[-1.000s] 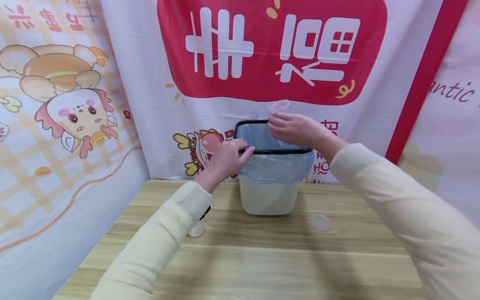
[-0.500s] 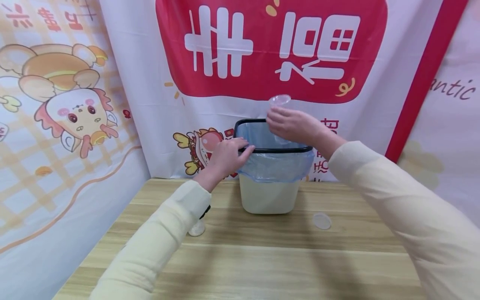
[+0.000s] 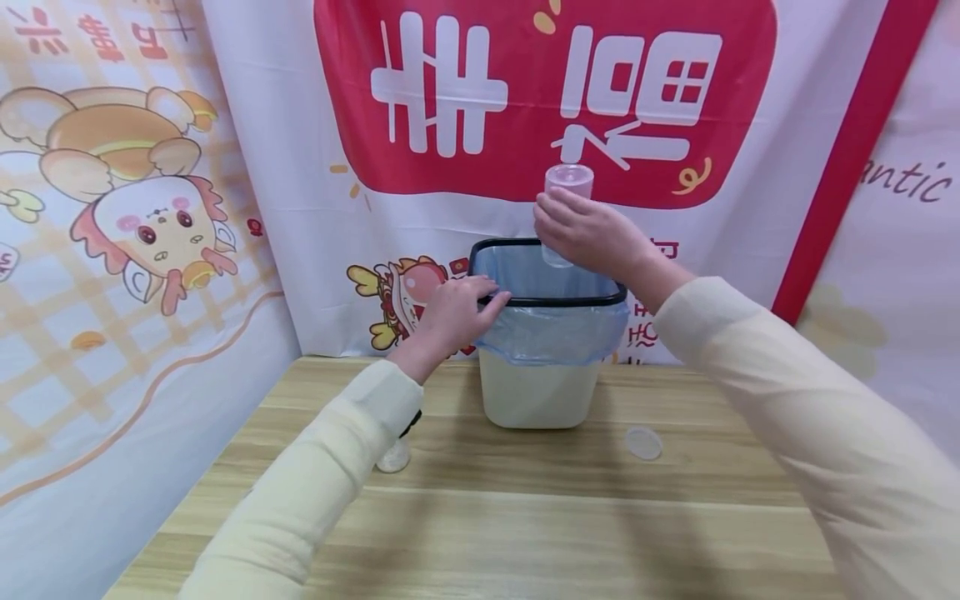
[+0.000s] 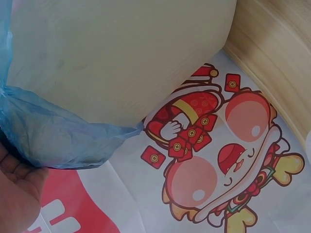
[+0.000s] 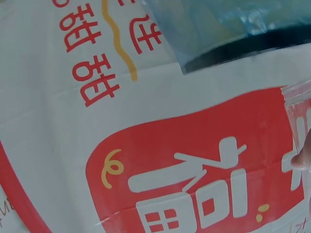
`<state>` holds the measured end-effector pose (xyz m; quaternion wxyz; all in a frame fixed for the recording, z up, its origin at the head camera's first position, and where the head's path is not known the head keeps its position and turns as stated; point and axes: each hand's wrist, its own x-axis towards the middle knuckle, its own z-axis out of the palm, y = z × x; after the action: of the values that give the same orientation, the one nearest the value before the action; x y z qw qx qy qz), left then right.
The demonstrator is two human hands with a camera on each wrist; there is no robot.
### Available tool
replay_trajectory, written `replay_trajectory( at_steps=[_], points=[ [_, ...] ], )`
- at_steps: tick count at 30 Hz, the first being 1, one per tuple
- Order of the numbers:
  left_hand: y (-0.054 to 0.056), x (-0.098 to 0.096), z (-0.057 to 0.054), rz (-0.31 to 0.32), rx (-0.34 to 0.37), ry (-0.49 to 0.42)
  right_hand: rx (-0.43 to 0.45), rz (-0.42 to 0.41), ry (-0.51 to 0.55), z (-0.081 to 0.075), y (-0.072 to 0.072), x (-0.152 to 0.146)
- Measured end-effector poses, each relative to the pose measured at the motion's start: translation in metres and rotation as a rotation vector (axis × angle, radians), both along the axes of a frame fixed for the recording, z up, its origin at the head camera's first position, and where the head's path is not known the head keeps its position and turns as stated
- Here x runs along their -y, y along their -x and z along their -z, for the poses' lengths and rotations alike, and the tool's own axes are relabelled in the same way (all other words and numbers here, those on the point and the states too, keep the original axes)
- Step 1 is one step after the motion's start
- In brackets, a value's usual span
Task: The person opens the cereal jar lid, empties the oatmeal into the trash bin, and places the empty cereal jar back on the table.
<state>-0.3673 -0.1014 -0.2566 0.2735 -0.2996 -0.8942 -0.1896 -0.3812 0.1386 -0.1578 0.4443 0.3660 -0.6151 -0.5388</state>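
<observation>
A cream trash can [image 3: 536,396] stands at the back of the table, lined with a blue plastic bag [image 3: 555,333] folded over its black rim [image 3: 562,302]. My left hand [image 3: 459,312] grips the left side of that rim; in the left wrist view, its fingers [image 4: 22,177] bend at the bag's edge. Over the can's opening my right hand [image 3: 585,229] holds a clear plastic cup [image 3: 568,177], its base up and its wider mouth toward the can. Only part of the cup [image 5: 297,104] enters the right wrist view, at the right edge.
A round translucent lid [image 3: 643,443] lies flat on the table [image 3: 510,542], right of the can. Beside the left sleeve [image 3: 337,458] a small clear container [image 3: 393,457] with whitish contents is partly hidden. A printed cloth [image 3: 262,125] hangs close behind the can.
My right hand has risen slightly and tipped the cup more upright, base up, so more of its side shows. The left hand stays at the rim.
</observation>
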Motion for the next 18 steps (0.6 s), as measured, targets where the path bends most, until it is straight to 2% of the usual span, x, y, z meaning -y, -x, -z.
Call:
replay_trajectory(
  at_steps=[5,7,10,15,18],
  points=[
    [0.0,0.002,0.0,-0.004,0.018,-0.007,0.087,-0.002,-0.159,0.018,0.005,0.004],
    [-0.001,0.003,0.001,-0.008,0.02,-0.006,0.119,-0.02,-0.19,0.021,0.007,0.004],
    [0.0,0.004,0.0,0.003,0.007,-0.006,0.116,-0.02,-0.15,0.018,0.006,0.002],
    [0.001,0.004,0.0,0.017,-0.019,-0.009,0.059,-0.003,0.025,0.007,0.004,-0.001],
    [0.001,0.003,0.001,0.017,-0.012,-0.009,0.095,-0.001,-0.024,0.011,0.005,-0.002]
  ],
)
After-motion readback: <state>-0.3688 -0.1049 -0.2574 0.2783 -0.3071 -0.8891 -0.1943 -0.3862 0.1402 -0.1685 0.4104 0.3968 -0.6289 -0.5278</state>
